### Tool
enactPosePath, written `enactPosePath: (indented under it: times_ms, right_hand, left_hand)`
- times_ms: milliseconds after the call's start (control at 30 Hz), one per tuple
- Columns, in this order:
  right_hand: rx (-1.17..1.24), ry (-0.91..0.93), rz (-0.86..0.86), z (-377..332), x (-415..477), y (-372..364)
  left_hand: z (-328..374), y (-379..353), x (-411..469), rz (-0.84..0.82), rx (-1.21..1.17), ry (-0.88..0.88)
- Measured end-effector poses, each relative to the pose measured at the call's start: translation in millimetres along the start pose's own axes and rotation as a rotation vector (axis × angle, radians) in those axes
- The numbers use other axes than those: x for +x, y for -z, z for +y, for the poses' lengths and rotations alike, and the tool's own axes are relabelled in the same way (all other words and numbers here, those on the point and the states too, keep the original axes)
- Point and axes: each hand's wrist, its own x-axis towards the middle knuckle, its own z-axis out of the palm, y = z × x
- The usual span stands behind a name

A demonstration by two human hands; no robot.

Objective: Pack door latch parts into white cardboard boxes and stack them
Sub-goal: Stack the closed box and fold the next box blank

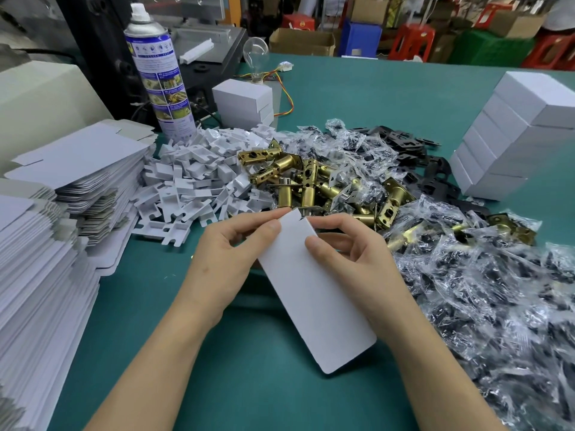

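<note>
The white box (311, 290) is up between both hands, over the green worktop (249, 393) in front of me. My left hand (224, 259) and right hand (351, 253) each have a grip on its far end. The thumbs pinch down on the top face and the fingers curl underneath.

All my hold is at that far end, so the near end hangs with nothing under it. If one pinch loosens, I think the box will swing down or twist out of my fingers. The far edge has a small notch where a flap meets it, and pressing unevenly there could crease the card or leave the flap only half tucked. I cannot tell whether anything is inside, or whether the near end is closed. If that end is open, tipping it lower could let parts slide out.

The box's long axis runs away from me. Its far end leans a little left and its near end a little right, and the broad face is turned up.

Just beyond the far end is the heap of brass latches (311, 181). Beyond and left of the box are white plastic pieces (193, 175), and flat box blanks (77, 169) are stacked farther left. Clear bags of dark parts (466, 269) spread to its right. A stack of closed boxes (513, 135) stands well beyond them.
</note>
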Motion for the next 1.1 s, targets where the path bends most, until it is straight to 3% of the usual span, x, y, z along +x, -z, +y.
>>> enactPosePath:
  times_ms: [500, 1100]
  right_hand:
    - [-0.193, 0.059, -0.006, 2, -3, -4]
    - [-0.217, 0.044, -0.008, -1, -4, -7]
  left_hand:
    - [-9, 1, 1, 0.07, 0.077, -0.039]
    - [-2, -1, -3, 0.084, 0.227, -0.107]
